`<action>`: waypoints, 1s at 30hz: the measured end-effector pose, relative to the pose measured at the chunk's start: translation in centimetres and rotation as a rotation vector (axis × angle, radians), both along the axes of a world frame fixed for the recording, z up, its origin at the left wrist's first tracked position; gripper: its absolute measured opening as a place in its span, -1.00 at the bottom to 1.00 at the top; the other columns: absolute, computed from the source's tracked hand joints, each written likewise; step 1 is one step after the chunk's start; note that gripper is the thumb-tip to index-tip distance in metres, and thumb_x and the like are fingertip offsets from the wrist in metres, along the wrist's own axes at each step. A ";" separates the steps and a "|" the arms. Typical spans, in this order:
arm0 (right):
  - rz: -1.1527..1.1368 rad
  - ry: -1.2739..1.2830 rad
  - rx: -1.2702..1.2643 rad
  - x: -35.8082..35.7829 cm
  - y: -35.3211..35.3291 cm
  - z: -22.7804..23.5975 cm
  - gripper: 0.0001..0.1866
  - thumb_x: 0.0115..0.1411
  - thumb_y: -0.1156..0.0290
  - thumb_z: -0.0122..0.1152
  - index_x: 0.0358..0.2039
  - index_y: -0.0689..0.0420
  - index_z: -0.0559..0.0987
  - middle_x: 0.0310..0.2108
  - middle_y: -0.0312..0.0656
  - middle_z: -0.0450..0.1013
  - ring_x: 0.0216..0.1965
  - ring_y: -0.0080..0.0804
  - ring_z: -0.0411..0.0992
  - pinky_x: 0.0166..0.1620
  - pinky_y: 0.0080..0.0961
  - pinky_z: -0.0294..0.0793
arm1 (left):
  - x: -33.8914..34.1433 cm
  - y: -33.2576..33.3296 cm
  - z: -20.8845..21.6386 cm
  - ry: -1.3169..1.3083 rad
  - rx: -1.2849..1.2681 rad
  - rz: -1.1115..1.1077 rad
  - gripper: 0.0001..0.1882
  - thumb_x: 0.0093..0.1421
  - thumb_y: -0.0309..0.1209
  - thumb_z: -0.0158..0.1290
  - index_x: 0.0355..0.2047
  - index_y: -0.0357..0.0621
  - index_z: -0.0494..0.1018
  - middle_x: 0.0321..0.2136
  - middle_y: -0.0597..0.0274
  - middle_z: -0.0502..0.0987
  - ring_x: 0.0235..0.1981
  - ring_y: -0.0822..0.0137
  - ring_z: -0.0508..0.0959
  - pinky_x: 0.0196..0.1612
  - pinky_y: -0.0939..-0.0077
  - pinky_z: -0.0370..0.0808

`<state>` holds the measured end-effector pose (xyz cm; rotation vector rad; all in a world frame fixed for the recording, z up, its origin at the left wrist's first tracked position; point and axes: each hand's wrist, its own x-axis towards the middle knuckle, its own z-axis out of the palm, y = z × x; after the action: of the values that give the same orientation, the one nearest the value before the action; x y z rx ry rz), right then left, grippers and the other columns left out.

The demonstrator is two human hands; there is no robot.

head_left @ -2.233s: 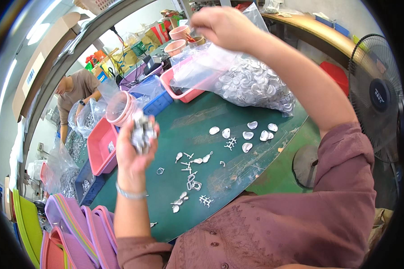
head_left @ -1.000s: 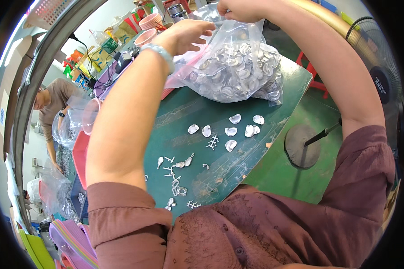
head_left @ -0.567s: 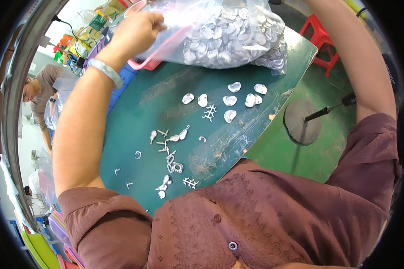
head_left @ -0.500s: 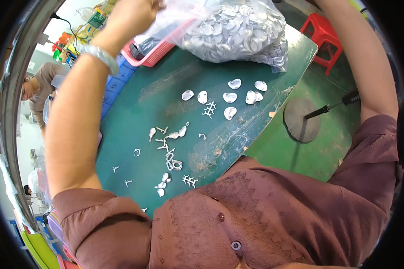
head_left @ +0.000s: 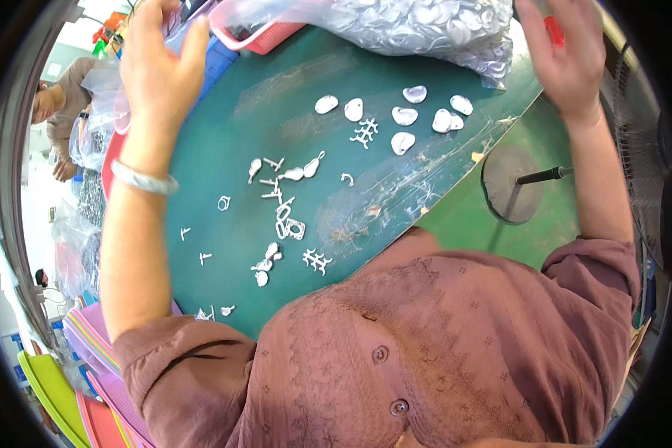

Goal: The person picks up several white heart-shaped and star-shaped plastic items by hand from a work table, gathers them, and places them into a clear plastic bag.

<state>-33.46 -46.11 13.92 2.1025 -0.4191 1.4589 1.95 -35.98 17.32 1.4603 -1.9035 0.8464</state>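
My left hand [head_left: 159, 69] is raised over the left side of the green table [head_left: 224, 142], fingers apart and holding nothing. My right hand [head_left: 566, 56] hovers at the upper right, palm open, beside a clear plastic bag [head_left: 418, 26] full of small silver oval pieces lying at the table's far edge. Several loose silver oval pieces [head_left: 403, 116] lie on the table just below the bag. Small silver sprue bits and spoon-shaped parts [head_left: 284, 201] are scattered in the middle. A silver bangle [head_left: 143, 179] circles my left wrist.
A pink tray [head_left: 257, 37] lies under the bag. Another person [head_left: 56, 112] bends over bags at the far left. Stacked coloured trays [head_left: 82, 366] stand at the lower left. A fan on a round base [head_left: 511, 183] stands on the green floor at right.
Both hands have let go of the bag of silver pieces, which now rests at the table's far edge. My hands have spread apart and opened; the view has tilted further down.
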 end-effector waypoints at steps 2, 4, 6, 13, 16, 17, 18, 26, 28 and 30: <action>0.096 0.033 0.309 -0.7 1.6 -4.4 -0.70 -0.06 0.65 0.10 -0.24 0.18 0.50 -0.11 -0.07 0.34 -0.08 -0.17 0.31 -0.06 -0.39 0.29 | 1.4 2.3 -3.9 0.234 0.210 0.019 -0.66 -0.02 -0.37 0.08 -0.21 -0.21 0.41 -0.35 0.08 0.46 -0.28 0.20 0.47 -0.19 0.39 0.40; 0.173 0.127 0.654 -0.8 2.4 -9.1 -0.73 -0.03 0.66 0.09 -0.25 0.20 0.49 -0.11 -0.07 0.34 -0.04 -0.21 0.30 -0.02 -0.46 0.28 | 1.9 3.3 -8.1 0.363 0.483 0.143 -0.67 -0.03 -0.36 0.08 -0.21 -0.15 0.44 -0.37 0.11 0.46 -0.36 0.24 0.48 -0.24 0.42 0.43; 0.155 0.131 0.782 -0.9 3.2 -12.6 -0.79 0.01 0.58 0.08 -0.28 0.21 0.47 -0.15 -0.07 0.34 -0.10 -0.18 0.33 -0.08 -0.44 0.32 | 0.4 3.1 -10.4 0.366 0.715 0.171 -0.64 -0.01 -0.34 0.09 -0.16 -0.13 0.42 -0.37 0.15 0.45 -0.42 0.35 0.47 -0.29 0.49 0.43; 0.120 0.219 1.103 0.4 4.1 -14.7 -0.56 0.08 0.29 0.10 -0.03 0.15 0.33 0.06 -0.01 0.14 0.04 -0.14 0.19 0.02 -0.38 0.26 | -3.6 -0.3 -15.0 0.369 0.847 0.076 -0.60 -0.04 -0.26 0.12 -0.18 -0.16 0.42 -0.35 0.12 0.44 -0.37 0.23 0.47 -0.25 0.44 0.41; 0.116 0.351 1.004 2.1 4.0 -14.8 -0.38 -0.01 0.12 0.19 0.02 0.15 0.29 0.09 0.08 0.10 0.12 -0.02 0.09 0.13 -0.28 0.12 | -4.0 -0.6 -15.3 0.363 0.903 0.146 -0.65 -0.05 -0.26 0.12 -0.27 -0.20 0.44 -0.35 0.11 0.44 -0.34 0.23 0.47 -0.24 0.43 0.40; 0.124 0.387 0.955 2.5 3.9 -15.1 -0.30 -0.07 0.06 0.24 0.04 0.12 0.26 0.11 0.09 0.07 0.14 0.01 0.04 0.16 -0.24 0.05 | -3.9 -0.5 -15.5 0.387 0.879 0.149 -0.72 -0.05 -0.28 0.12 -0.39 -0.22 0.44 -0.42 0.12 0.47 -0.38 0.25 0.48 -0.28 0.44 0.40; 0.089 0.413 0.936 3.1 4.2 -15.1 -0.24 -0.11 0.00 0.25 0.07 0.07 0.24 0.12 0.08 0.06 0.15 0.01 0.02 0.16 -0.20 0.03 | -3.8 -0.4 -15.3 0.429 0.893 0.168 -0.74 -0.05 -0.30 0.12 -0.41 -0.22 0.43 -0.45 0.13 0.47 -0.40 0.26 0.48 -0.31 0.45 0.40; 0.042 0.481 0.872 6.3 4.8 -15.5 -0.34 -0.11 0.10 0.25 0.00 0.08 0.32 0.03 -0.03 0.19 0.07 -0.05 0.13 0.11 -0.25 0.09 | 0.8 5.2 -13.3 1.050 0.939 0.069 -0.91 -0.04 -0.51 0.06 -0.53 -0.21 0.36 -0.62 0.33 0.40 -0.56 0.54 0.37 -0.53 0.62 0.30; 0.071 0.442 0.806 6.5 4.6 -15.3 -0.46 -0.08 0.06 0.21 -0.13 0.11 0.44 -0.10 -0.06 0.31 -0.03 -0.10 0.21 0.05 -0.28 0.17 | 2.9 6.8 -13.3 1.129 0.924 0.120 -0.89 -0.04 -0.48 0.08 -0.49 -0.21 0.38 -0.58 0.31 0.42 -0.54 0.51 0.38 -0.50 0.61 0.33; 0.066 0.420 0.782 6.3 4.5 -15.8 -0.53 -0.06 0.12 0.20 -0.16 0.11 0.45 -0.16 -0.08 0.33 -0.07 -0.12 0.23 0.01 -0.29 0.20 | 2.8 7.6 -13.5 1.073 0.919 0.177 -0.87 -0.04 -0.47 0.08 -0.45 -0.22 0.40 -0.55 0.30 0.43 -0.51 0.51 0.39 -0.46 0.61 0.35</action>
<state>-27.13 -41.61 -1.84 2.9654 -0.8530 0.9011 4.78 -28.41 3.87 1.9836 -1.2787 -0.8082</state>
